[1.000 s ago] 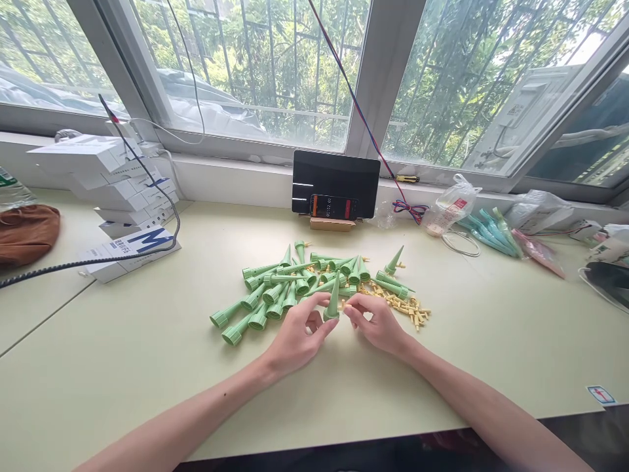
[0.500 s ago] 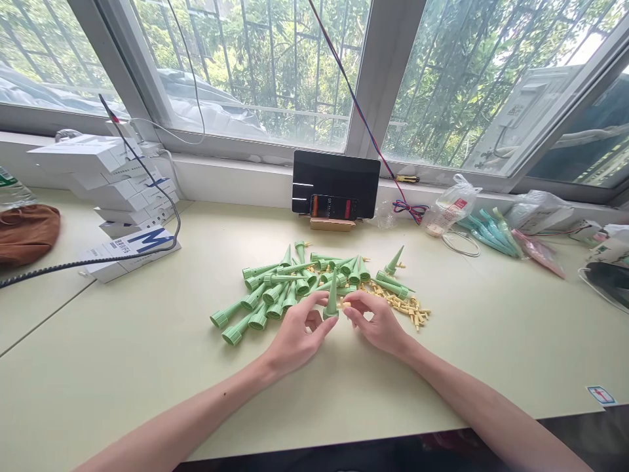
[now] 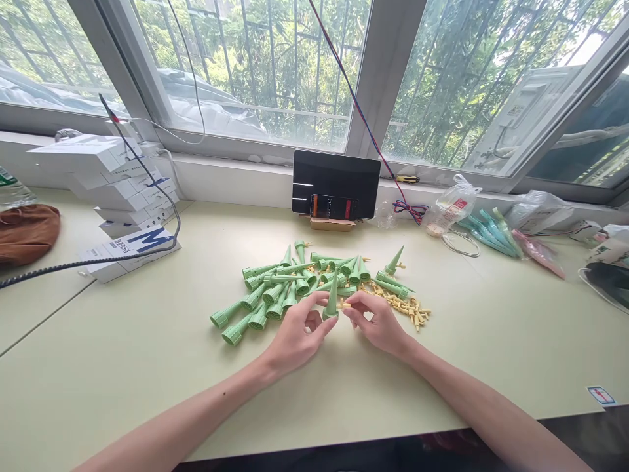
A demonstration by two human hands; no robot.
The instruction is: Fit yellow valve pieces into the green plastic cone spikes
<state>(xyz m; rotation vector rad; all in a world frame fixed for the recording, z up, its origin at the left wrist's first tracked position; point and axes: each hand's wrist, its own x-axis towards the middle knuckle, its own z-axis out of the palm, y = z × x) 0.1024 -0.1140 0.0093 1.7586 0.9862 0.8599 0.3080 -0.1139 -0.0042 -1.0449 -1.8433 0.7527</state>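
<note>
My left hand [image 3: 302,331] grips the wide base of a green plastic watering spike [image 3: 333,301], which stands upright, tip up. Thumb and fingers close around its collar. Just to the right, my right hand [image 3: 376,321] pinches a small yellow plastic valve [image 3: 345,305] against the spike's side; whether it sits in the spike's hole I cannot tell. Beyond both hands lies a heap of green spikes [image 3: 272,293], mostly on their sides. Right of the heap are loose yellow valves [image 3: 417,311], partly behind my right hand. One spike with a valve [image 3: 393,262] stands apart at the right.
At the back a black tablet [image 3: 337,177] leans by the window, a phone [image 3: 334,207] propped before it on a cardboard stand. White boxes [image 3: 132,190] are stacked at left, crossed by a black cable [image 3: 162,249]. Plastic bags [image 3: 449,206] lie back right.
Both hands stay almost in place. The yellow valve in my right hand shows a little more clearly beside the spike, my right fingers having shifted very slightly.
</note>
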